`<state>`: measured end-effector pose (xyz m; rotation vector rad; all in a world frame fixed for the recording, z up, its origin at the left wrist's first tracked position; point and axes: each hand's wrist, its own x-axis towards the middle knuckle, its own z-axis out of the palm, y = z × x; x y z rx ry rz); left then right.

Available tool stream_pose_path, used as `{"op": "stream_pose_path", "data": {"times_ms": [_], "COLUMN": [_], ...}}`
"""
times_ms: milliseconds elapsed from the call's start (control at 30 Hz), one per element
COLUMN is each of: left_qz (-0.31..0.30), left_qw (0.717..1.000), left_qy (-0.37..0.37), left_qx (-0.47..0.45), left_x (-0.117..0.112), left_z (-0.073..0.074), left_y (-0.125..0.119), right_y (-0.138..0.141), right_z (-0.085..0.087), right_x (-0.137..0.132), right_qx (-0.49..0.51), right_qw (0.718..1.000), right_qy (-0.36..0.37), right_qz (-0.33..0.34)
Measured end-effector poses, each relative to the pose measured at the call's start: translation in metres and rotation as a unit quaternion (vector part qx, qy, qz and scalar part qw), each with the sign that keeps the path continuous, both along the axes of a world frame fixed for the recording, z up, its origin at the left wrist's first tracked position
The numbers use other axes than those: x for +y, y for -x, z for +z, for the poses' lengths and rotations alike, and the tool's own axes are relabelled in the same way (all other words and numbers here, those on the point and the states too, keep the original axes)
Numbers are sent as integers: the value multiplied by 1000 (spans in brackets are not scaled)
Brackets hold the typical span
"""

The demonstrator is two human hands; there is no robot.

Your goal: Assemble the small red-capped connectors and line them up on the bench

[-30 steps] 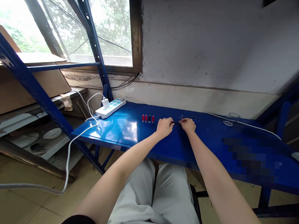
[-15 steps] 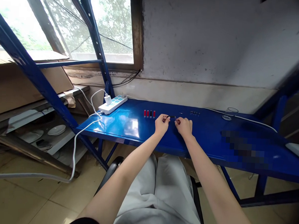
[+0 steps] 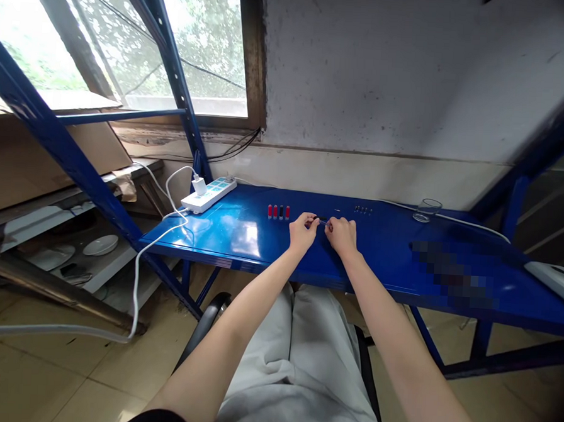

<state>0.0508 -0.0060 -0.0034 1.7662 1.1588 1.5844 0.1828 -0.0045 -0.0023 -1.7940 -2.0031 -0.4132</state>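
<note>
Head view: at the centre of the frame both bare hands meet over a glossy blue metal table (image 3: 378,260). The left hand (image 3: 303,232) has its grip closed on a small, slim dark piece (image 3: 322,220), held between thumb and fingers in the gap between the hands. The right hand (image 3: 342,234) is just beside it, fingers bent in at the piece's right end; whether its grip is closed on it I cannot tell at this size. Left of the hands, four short upright cylinders (image 3: 278,212), red, red, black and red from left to right, stand in a row on the table. Behind the right hand lies a tiny pale sliver (image 3: 337,210), and farther right a cluster of tiny metallic bits (image 3: 363,210). A clear drinking glass (image 3: 427,210) is right of centre, above a dark pixelated patch (image 3: 453,273). Left of centre, a white power strip (image 3: 210,194) carries a white plug (image 3: 199,184), near the window (image 3: 205,49) at upper left.
</note>
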Motion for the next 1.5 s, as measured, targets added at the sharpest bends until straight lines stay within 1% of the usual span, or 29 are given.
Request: {"op": "stream_pose_path", "data": {"times_ms": [133,267,367,567,767,900,1033,1267,1400,1500], "left_qz": [12,33,33,29,-11,-13,-36,-70,-70,-65], "left_qw": [999,999,999,1000,1000,1000,999,996,995,995], "left_qy": [-24,-27,-15,5,-11,-11,10,47,62,71], "left_qx": [29,8,-2,-10,-7,2,10,-13,-22,-26], "left_x": [0,1,3,2,2,4,6,11,11,10], "left_z": [-1,-1,-1,0,-1,-5,-7,-9,-7,-4], "left_y": [-1,1,2,3,2,0,0,1,1,3], "right_y": [0,-6,-8,-8,-7,-6,-6,-4,-1,0], "right_z": [1,-1,-3,-3,-2,0,0,1,1,-1], "right_x": [-1,1,3,3,1,0,0,-1,0,2], "right_qx": [9,40,52,30,2,4,-10,-37,-28,20], "right_qw": [1000,998,997,999,999,999,997,994,995,994], "right_qy": [-9,-14,-18,-22,-28,-43,-53,-50,-30,-15], "right_qz": [-9,-43,-49,-26,-15,11,50,87,96,104]}}
